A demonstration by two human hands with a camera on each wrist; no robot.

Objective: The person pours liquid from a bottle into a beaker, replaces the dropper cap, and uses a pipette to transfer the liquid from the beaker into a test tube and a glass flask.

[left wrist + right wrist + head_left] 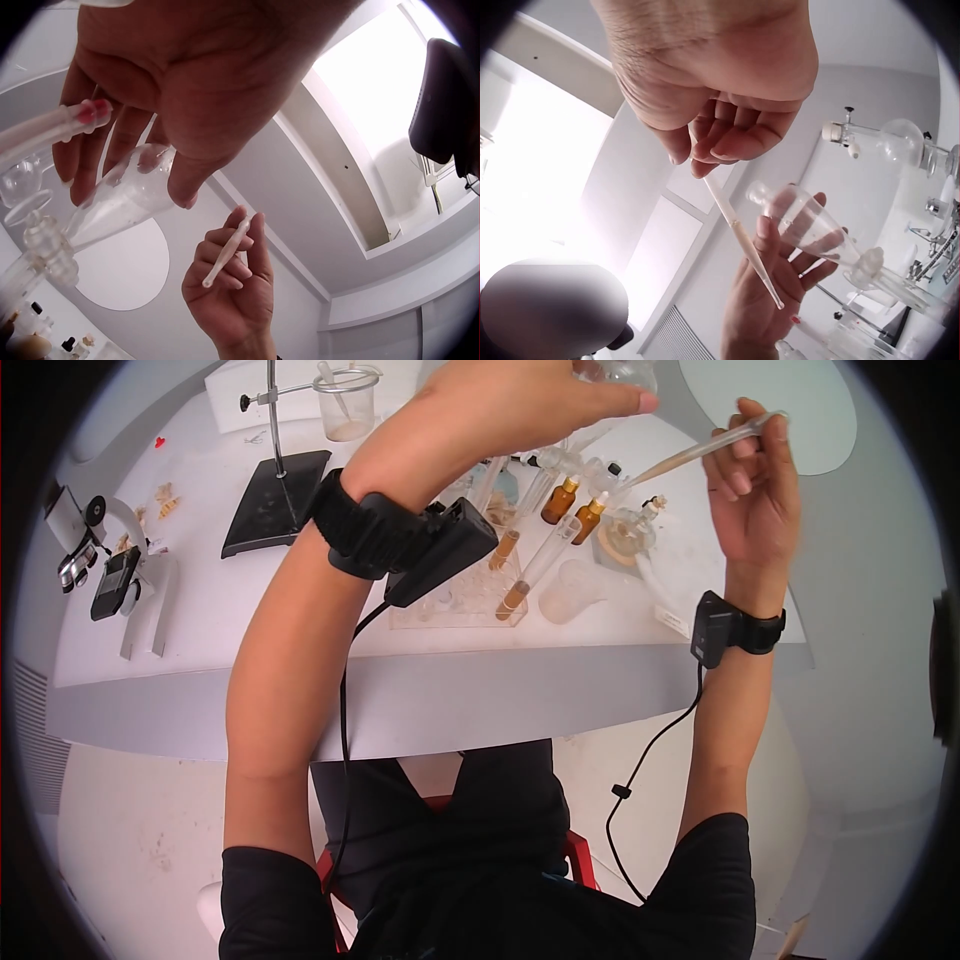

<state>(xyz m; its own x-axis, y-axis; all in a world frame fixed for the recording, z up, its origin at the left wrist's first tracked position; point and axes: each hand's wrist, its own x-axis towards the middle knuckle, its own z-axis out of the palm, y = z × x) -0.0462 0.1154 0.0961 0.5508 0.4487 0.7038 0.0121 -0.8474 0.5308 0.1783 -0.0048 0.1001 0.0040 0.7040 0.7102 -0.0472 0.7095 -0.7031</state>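
My left hand (520, 405) grips a clear, pear-shaped glass separatory funnel (124, 195), tilted in the left wrist view, with its stopcock (51, 244) below the bulb. In the right wrist view the funnel's open neck (757, 192) points up beside my left thumb. Between thumb and fingers, my right hand (755, 490) pinches the upper end of a slim glass dropper (739, 232). Brownish liquid shows in the dropper's lower part. Its tip slants down and away from my right hand, toward the bottles in the head view, apart from the funnel.
Below my hands stand amber dropper bottles (560, 500), a clear test tube rack (455, 612), and a test tube (540, 565) with brown contents. A translucent cup (568, 596) lies nearby. To the left are a ring stand (275, 505), a beaker (345, 412) and a microscope (140, 560).
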